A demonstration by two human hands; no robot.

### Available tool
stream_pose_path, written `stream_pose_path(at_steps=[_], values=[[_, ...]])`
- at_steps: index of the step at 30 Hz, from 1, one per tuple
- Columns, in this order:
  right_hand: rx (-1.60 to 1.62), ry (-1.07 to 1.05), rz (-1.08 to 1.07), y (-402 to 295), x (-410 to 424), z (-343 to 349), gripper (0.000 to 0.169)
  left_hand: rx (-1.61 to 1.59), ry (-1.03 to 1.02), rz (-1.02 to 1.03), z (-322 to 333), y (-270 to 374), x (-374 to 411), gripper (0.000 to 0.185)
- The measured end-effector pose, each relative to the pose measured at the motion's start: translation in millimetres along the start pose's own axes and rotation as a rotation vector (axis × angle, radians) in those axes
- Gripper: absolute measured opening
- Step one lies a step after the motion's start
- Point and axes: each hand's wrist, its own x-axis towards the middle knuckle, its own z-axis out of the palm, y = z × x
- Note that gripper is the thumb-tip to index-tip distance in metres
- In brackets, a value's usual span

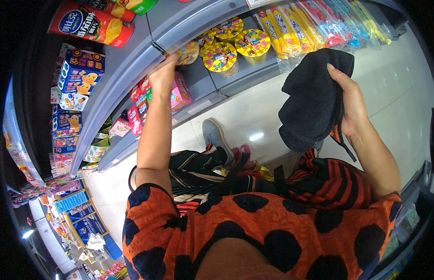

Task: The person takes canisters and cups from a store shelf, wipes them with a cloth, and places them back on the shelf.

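Observation:
My right hand (351, 96) grips a black fabric item (313, 101) with a scalloped edge, the thumb on its face. A thin black strap and a bit of orange show below the palm. My left hand (165, 68) reaches in under the grey front edge of the upper shelf, which hides most of the fingers. Right beside it is a tilted snack cup (189, 53); I cannot tell whether the fingers hold it. Several upright cups with yellow printed lids (219, 57) stand to the right of that one on the lower shelf.
Long yellow snack packs (280, 33) lie right of the cups, followed by red and blue ones. Pink boxes (179, 92) sit below my left hand. Red chip canisters (94, 26) and blue biscuit boxes (80, 71) fill the upper shelf (133, 64). My grey shoe (216, 136) is on the tiled floor.

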Motion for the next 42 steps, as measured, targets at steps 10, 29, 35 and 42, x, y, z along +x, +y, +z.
stream_pose_path(at_steps=[10,29,35,42], values=[[0.021,-0.038,-0.003,-4,-8,-4,0.030,0.170,-0.247,0.073,86,46,9,0.066],[0.043,-0.029,0.038,-2,-3,-5,0.034,0.708,-0.496,0.832,184,34,-45,0.046],[0.023,-0.031,0.048,0,4,-9,0.033,0.716,-0.484,0.842,179,32,-48,0.036],[0.015,-0.074,0.021,2,6,-6,0.032,0.705,-0.535,0.847,168,32,-46,0.029]])
